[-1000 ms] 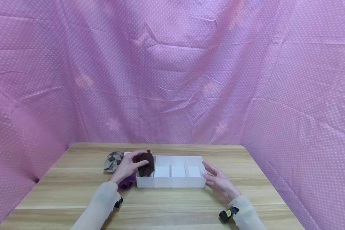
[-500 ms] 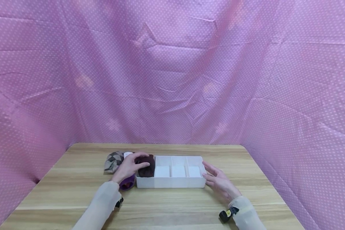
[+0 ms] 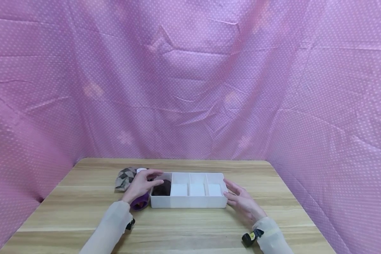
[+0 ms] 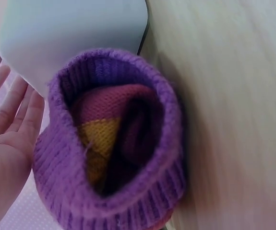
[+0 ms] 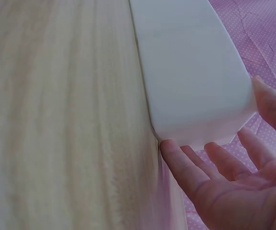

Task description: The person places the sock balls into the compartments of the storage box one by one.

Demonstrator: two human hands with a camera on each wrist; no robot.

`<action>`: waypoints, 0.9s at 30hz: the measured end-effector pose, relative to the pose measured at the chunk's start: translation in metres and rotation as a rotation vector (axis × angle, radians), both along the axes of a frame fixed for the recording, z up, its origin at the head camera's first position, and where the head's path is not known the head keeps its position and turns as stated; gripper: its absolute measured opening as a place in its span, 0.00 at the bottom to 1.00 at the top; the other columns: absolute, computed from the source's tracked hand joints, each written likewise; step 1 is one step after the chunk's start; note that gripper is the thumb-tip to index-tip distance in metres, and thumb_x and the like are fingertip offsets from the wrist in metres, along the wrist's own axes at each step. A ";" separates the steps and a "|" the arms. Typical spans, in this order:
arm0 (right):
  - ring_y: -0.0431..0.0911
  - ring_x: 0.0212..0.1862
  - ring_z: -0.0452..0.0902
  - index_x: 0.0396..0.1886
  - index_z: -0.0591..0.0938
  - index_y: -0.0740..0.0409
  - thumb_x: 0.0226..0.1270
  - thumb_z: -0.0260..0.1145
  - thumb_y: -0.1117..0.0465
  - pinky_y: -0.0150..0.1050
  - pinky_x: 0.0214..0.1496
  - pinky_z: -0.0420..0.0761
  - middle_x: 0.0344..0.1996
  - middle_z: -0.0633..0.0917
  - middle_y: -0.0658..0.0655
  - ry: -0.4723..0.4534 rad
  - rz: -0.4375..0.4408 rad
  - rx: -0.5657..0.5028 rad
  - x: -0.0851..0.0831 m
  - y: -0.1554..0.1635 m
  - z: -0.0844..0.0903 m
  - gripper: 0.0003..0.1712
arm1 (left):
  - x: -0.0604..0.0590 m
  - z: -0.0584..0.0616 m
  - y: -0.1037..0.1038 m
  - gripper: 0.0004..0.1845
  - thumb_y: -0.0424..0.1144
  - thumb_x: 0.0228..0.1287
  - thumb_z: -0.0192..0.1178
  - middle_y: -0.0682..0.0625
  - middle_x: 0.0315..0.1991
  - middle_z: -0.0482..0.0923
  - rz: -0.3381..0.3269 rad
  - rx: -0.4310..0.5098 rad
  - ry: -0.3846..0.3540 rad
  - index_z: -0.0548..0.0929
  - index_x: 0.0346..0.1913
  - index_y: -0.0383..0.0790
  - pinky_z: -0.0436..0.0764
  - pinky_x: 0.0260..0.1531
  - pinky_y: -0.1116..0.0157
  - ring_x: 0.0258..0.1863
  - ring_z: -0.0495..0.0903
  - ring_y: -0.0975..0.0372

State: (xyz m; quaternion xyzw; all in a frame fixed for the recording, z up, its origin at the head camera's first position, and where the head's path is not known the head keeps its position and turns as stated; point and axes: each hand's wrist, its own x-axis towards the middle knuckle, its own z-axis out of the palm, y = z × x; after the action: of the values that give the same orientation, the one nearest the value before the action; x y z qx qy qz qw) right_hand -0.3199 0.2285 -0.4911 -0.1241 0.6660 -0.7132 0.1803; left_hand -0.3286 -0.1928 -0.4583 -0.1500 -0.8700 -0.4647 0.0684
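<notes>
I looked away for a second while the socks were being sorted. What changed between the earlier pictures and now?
The dark brown sock roll went down into the leftmost compartment of the white tray, and the left hand let go of it, fingers now straight above. Unchanged: the right hand rests open against the tray's right end, and the purple sock and the grey checked sock lie left of the tray.

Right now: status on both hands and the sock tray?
Left hand open, above purple sock. Right hand open, fingers against white tray end. Dark sock in leftmost compartment. Argyle sock beside tray, nothing blocking.
</notes>
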 end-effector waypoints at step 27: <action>0.54 0.72 0.60 0.79 0.49 0.55 0.72 0.60 0.65 0.49 0.70 0.69 0.78 0.45 0.65 -0.014 0.013 -0.032 -0.001 -0.001 0.000 0.43 | 0.019 -0.013 -0.048 0.27 0.44 0.51 0.75 0.40 0.50 0.84 0.101 0.048 0.077 0.84 0.55 0.38 0.80 0.42 0.69 0.43 0.83 0.50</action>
State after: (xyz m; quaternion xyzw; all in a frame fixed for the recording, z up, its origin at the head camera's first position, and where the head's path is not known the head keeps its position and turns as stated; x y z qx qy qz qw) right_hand -0.3209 0.2276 -0.4907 -0.1261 0.6524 -0.7234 0.1877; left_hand -0.3100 -0.2405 -0.4713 -0.1219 -0.8618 -0.4753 0.1287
